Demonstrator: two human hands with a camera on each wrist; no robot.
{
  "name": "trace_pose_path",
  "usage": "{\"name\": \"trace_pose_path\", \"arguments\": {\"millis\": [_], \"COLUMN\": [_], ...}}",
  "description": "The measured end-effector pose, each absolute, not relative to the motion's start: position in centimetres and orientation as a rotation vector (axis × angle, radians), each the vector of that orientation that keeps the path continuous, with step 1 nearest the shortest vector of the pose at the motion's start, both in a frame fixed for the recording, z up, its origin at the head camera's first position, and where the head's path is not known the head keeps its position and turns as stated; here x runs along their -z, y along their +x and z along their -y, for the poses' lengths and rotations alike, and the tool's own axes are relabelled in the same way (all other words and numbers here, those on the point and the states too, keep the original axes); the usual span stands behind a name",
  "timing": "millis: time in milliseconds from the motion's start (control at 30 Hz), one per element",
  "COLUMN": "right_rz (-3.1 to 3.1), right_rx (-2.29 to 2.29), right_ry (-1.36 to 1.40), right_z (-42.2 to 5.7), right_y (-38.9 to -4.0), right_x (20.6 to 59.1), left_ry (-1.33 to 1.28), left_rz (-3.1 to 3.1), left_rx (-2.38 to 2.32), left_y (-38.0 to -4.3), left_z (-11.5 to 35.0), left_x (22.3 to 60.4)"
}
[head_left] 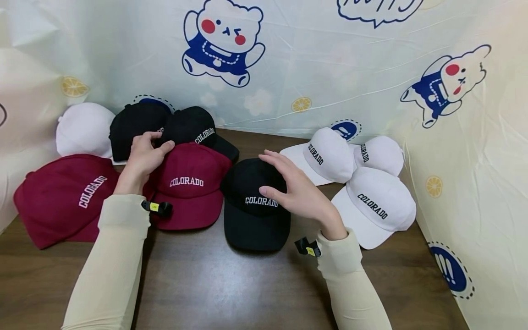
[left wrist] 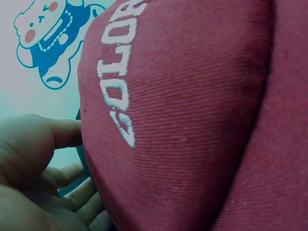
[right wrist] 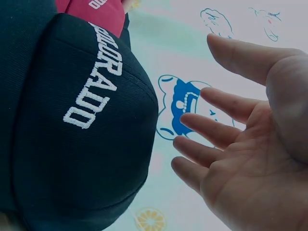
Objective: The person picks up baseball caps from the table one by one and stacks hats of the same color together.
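Observation:
A black COLORADO cap (head_left: 257,229) sits on the table at the middle, brim toward me. My right hand (head_left: 299,188) is at its right side, fingers spread; in the right wrist view a gap shows between fingertips and cap. My left hand (head_left: 145,158) reaches between a maroon cap (head_left: 189,183) and two black caps behind it. Its thumb and fingers are spread at the left edge of the nearer black cap (head_left: 185,123). In the left wrist view the maroon cap fills most of the picture and the fingertips disappear behind its edge.
Another black cap (head_left: 136,126) and a white cap (head_left: 84,130) stand at the back left, behind a second maroon cap (head_left: 62,197). Three white caps, one in front (head_left: 383,201), are grouped at the right. A patterned sheet (head_left: 288,68) hangs behind the wooden table (head_left: 222,293).

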State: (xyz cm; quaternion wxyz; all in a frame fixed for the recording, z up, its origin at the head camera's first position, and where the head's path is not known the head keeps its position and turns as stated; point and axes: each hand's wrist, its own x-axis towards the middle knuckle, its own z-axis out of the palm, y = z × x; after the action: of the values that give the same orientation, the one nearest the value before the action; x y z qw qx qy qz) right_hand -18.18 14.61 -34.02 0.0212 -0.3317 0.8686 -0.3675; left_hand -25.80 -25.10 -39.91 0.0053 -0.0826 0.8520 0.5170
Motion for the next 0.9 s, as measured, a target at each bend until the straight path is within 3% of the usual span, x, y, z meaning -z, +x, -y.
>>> {"name": "trace_pose_path", "arguments": {"millis": [500, 900], "right_rz": [-2.692, -2.696], "right_rx": [1.144, 1.154], "right_ry": [-1.030, -0.986], "right_z": [-14.5, -15.0], "right_y": [-18.4, -18.6], "right_x": [34.2, 34.0], "left_ry": [-0.286, -0.340], "left_rz": [-2.609, -2.710], "left_rx": [-1.696, -2.079], "left_y": [-26.0, -26.3], "left_z": [25.1, 24.3], "left_x": [39.7, 38.6]}}
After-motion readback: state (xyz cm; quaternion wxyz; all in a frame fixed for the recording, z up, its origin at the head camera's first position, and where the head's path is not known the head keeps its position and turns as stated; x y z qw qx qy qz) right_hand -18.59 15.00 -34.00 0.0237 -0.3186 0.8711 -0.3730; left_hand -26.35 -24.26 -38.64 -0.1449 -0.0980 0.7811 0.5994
